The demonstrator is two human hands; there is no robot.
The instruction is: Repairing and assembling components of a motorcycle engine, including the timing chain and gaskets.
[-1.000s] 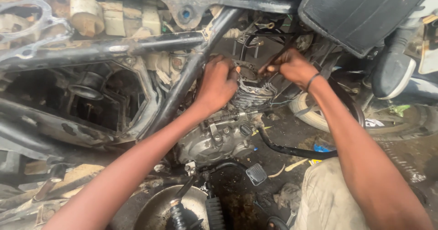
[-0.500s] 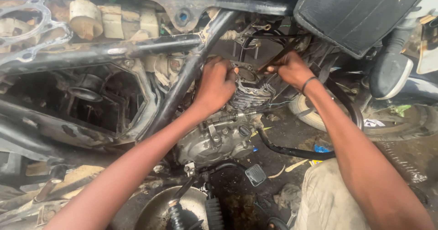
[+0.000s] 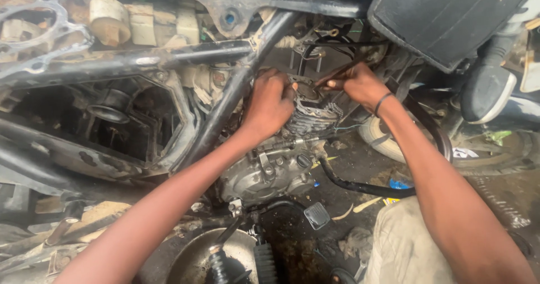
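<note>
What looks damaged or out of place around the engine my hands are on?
The finned cylinder under both hands sits open-topped, with no head on it. A loose black hose trails over the oily, littered ground, and the frame tube looks rusty and grimy.

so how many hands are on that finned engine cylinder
2. The left hand grips the finned cylinder on its left side; the right hand rests at its upper right edge, fingers on the rim. No other hands show, though the frame hides parts behind.
</note>
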